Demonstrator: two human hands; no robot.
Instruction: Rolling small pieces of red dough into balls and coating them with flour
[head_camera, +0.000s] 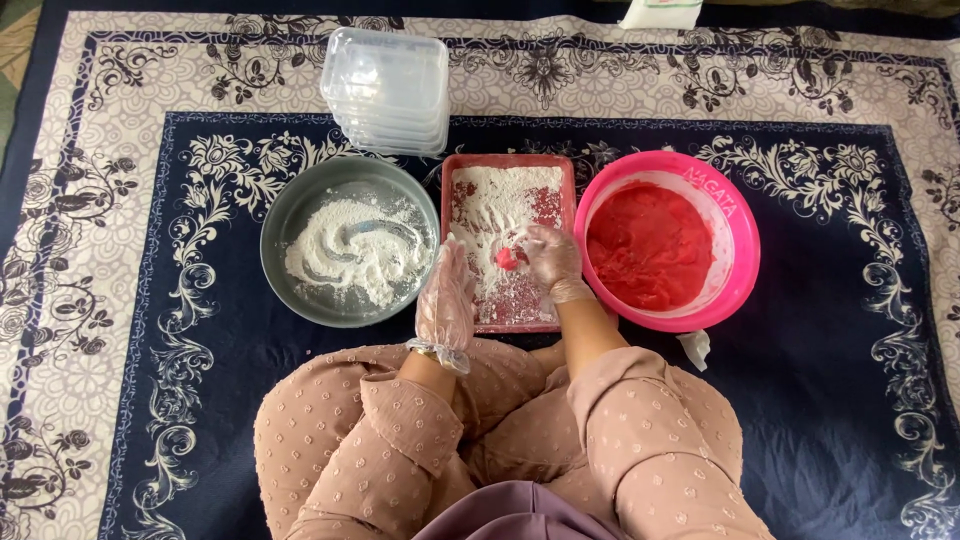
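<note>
A small red lump of dough (507, 259) lay in the floured red tray (508, 322), near its middle, with white flour spread around it. The right hand (551, 261), in a clear plastic glove dusted with flour, was at the lump, its fingers curled around the right side of it and touching it; whether they gripped it or only rolled it could not be told. The left hand (447, 297), also gloved, rested over the tray's left edge, fingers straight, close together and pointing away from the person, holding nothing.

Just to the right of the tray, touching it, stood a pink bowl (738, 250) with a mass of red dough (650, 245) in it. Just to the left of the tray sat a grey round pan (290, 215) holding a swirled heap of white flour (355, 255). Beyond the pan and tray, a stack of clear plastic containers (386, 90) lay on the carpet. A small scrap of white plastic (696, 347) lay beside the pink bowl, near the person's right knee.

Everything stood on a dark blue carpet (850, 400) with pale floral borders. The person sat cross-legged in dotted beige clothing (650, 440).
</note>
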